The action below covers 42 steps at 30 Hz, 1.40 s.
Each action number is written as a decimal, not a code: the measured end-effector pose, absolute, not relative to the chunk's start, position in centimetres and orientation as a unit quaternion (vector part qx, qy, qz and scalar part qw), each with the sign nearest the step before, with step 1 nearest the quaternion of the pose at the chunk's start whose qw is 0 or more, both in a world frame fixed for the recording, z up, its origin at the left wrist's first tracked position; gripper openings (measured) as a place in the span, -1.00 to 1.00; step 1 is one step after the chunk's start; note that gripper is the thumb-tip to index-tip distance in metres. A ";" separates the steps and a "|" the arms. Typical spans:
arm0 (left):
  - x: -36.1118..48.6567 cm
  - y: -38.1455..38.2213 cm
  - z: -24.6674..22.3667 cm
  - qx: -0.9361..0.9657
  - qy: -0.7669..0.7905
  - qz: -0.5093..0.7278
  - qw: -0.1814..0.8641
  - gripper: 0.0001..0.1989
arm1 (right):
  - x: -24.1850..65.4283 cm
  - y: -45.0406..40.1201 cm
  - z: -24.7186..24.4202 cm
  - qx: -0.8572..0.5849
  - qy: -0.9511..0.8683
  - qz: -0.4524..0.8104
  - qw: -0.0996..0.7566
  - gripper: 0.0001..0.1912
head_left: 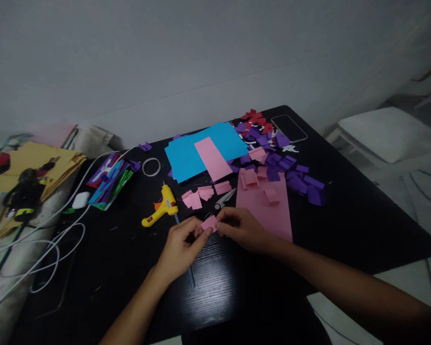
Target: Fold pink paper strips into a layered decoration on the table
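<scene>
Between my two hands is a small pink paper piece (209,223), held just above the black table. My left hand (181,242) pinches its left side between thumb and fingers. On its right edge, the fingertips of my right hand (242,227) are closed. Just beyond my hands lie scissors (225,199), their handles partly hidden. Several small folded pink pieces (194,199) lie behind them. A larger pink sheet (266,215) lies partly under my right hand and wrist. To the left rests a yellow glue gun (162,207), a glue stick (191,275) passing below my left hand.
Blue sheets (187,158) with a pink strip (212,160) lie at the back. Purple pieces (305,184) and red pieces (253,116) are scattered to the right, near a phone (290,128). White cables (57,249), a tape ring (151,167) and coloured paper strips (111,182) are left.
</scene>
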<state>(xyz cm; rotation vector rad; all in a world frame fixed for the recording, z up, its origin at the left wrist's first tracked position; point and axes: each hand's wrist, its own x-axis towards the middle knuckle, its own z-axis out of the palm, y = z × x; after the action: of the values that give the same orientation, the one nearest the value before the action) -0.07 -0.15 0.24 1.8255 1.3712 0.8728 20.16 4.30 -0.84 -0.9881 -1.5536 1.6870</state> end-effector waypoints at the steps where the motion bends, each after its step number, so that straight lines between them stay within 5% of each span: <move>1: -0.1 -0.1 0.2 0.702 0.525 0.336 0.343 -0.68 | 20.2 4.3 -0.8 -0.374 -0.594 0.639 0.316 -0.88; 42: 0.0 0.0 0.1 0.708 0.520 0.346 0.329 -0.71 | 20.1 4.2 -1.0 -0.370 -0.602 0.636 0.310 -0.86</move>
<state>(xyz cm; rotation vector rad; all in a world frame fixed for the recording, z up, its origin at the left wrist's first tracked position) -0.04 0.00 0.06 1.8540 1.3604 0.9054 20.13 4.25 -1.02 -0.9779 -1.5902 1.6787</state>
